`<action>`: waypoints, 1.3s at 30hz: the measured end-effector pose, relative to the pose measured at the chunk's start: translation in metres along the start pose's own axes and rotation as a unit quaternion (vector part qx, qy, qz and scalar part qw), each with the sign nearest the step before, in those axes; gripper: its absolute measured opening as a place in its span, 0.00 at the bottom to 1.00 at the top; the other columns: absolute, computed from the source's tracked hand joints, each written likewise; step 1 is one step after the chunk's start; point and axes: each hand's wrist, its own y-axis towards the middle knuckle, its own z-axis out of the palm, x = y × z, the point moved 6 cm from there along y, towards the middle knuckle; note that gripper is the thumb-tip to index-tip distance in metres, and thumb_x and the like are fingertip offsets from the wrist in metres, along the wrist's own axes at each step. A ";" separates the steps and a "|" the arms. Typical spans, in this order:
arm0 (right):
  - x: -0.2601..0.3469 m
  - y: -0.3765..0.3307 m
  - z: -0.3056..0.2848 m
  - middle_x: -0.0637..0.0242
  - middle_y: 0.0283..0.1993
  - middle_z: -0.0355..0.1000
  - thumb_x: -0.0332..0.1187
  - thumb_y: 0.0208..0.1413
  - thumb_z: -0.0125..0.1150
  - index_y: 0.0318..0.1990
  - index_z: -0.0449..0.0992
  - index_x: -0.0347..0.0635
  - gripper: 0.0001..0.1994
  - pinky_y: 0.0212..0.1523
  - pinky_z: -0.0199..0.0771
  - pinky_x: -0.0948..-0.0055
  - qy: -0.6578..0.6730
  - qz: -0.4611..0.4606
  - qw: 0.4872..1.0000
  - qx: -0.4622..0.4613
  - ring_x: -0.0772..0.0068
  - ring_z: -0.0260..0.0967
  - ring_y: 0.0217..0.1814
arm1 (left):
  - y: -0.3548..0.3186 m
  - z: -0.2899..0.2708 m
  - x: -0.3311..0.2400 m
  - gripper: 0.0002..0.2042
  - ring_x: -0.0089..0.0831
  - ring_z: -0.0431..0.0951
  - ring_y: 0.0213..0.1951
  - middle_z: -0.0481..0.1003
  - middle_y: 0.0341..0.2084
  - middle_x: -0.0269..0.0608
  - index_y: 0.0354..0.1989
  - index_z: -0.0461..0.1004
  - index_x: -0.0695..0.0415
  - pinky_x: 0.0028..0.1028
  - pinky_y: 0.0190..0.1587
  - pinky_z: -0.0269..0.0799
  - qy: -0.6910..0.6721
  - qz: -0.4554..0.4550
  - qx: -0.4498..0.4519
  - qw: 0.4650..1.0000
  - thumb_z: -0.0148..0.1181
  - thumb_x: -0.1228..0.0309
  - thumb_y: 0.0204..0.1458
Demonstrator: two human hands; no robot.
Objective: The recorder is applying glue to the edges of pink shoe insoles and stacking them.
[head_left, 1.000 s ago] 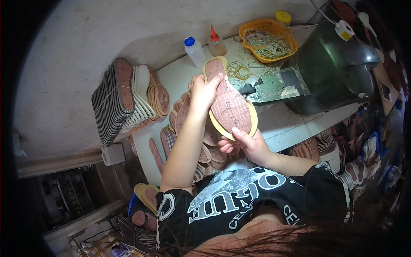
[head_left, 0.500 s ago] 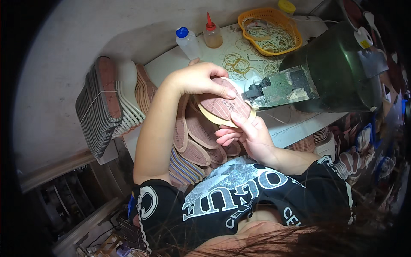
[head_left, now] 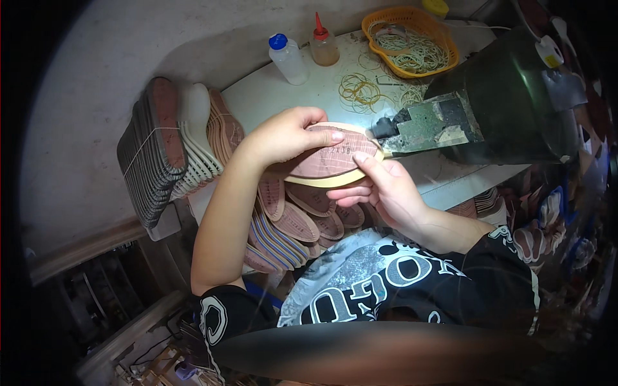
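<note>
A pinkish-brown shoe insole [head_left: 322,159] with a pale yellow edge is held between both my hands, its printed face up. My left hand [head_left: 286,136] grips its far left side, thumb lying on top. On the right end, my right hand [head_left: 393,186] pinches it with the thumb above and the fingers curled below. The insole's right tip is at the dark nose of a green machine [head_left: 438,122]; whether they touch I cannot tell. Below my hands lie several similar insoles [head_left: 293,222], partly hidden by my left arm.
Tied stacks of insoles [head_left: 151,151] stand at the left by the wall. Along the back of the white table [head_left: 322,90] are a blue-capped bottle [head_left: 288,61], a red-tipped bottle [head_left: 324,48], loose rubber bands [head_left: 359,93] and an orange basket [head_left: 450,58] of bands.
The insole has turned so that it lies more level across the view. My left hand has shifted left and slightly down along it, while my right thumb stays near the right end.
</note>
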 end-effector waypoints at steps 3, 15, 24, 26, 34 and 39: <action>0.002 -0.002 -0.006 0.55 0.42 0.75 0.41 0.65 0.46 0.51 0.68 0.29 0.20 0.37 0.81 0.75 -0.014 -0.017 1.000 -0.001 0.66 0.78 0.38 | -0.010 0.009 0.006 0.22 0.22 0.71 0.27 0.75 0.23 0.35 0.32 0.76 0.64 0.24 0.31 0.68 -0.010 -0.030 -0.025 0.999 0.63 0.52 0.50; 0.002 -0.031 -0.027 0.66 0.36 0.76 0.41 0.59 0.58 0.42 0.76 0.37 0.14 0.31 0.75 0.83 -0.199 0.007 0.979 0.039 0.82 0.73 0.32 | -0.040 0.053 -0.001 0.27 0.26 0.75 0.18 0.77 0.21 0.44 0.31 0.77 0.69 0.24 0.21 0.73 -0.123 -0.155 -0.029 0.980 0.57 0.49 0.54; -0.009 -0.037 -0.042 0.65 0.42 0.75 0.37 0.60 0.58 0.47 0.75 0.33 0.15 0.46 0.72 0.75 -0.171 -0.002 0.983 0.066 0.78 0.72 0.42 | -0.054 0.077 -0.019 0.22 0.20 0.71 0.11 0.72 0.11 0.36 0.27 0.77 0.63 0.17 0.14 0.66 -0.189 -0.148 0.005 0.971 0.63 0.50 0.50; -0.007 -0.029 -0.038 0.66 0.41 0.75 0.37 0.59 0.59 0.45 0.75 0.33 0.15 0.45 0.72 0.76 -0.164 -0.006 0.983 0.077 0.79 0.72 0.41 | -0.055 0.066 -0.012 0.20 0.17 0.68 0.10 0.71 0.11 0.33 0.24 0.77 0.60 0.16 0.12 0.60 -0.134 -0.139 -0.081 0.978 0.67 0.52 0.46; -0.002 -0.013 -0.037 0.65 0.41 0.76 0.37 0.55 0.64 0.45 0.77 0.35 0.15 0.42 0.74 0.76 -0.102 0.025 0.991 0.085 0.78 0.73 0.39 | -0.049 0.052 -0.004 0.17 0.16 0.65 0.12 0.73 0.15 0.30 0.26 0.77 0.60 0.18 0.15 0.59 -0.207 -0.099 -0.197 0.953 0.71 0.57 0.44; -0.027 -0.062 -0.054 0.63 0.38 0.77 0.36 0.55 0.63 0.44 0.76 0.33 0.15 0.38 0.76 0.78 -0.204 0.105 0.965 0.128 0.77 0.75 0.36 | -0.050 0.047 0.002 0.17 0.15 0.64 0.12 0.74 0.17 0.31 0.27 0.77 0.63 0.17 0.14 0.58 -0.224 -0.105 -0.227 0.942 0.70 0.58 0.45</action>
